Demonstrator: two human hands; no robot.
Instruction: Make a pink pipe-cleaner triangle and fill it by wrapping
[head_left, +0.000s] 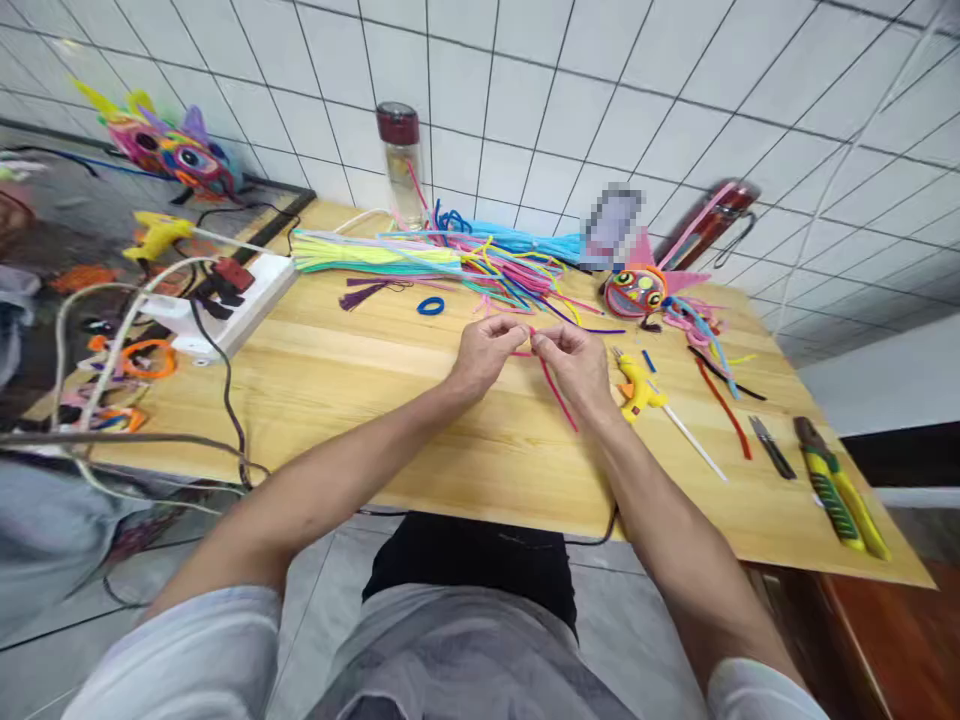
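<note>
Head view: one magenta stem (559, 392) is located between the two hands, one end trailing toward the wearer. The left hand (487, 352) and right hand (577, 362), nearly touching, pinch it in their fingertips. Just right of the right hand: one yellow glue gun (639, 388). Farther right: one red stem (724, 408), one pair of pliers (840, 485). Beyond the right hand: one face figure (634, 292). Beyond the left hand: one blue ring (430, 306), one upright bottle (399, 165).
</note>
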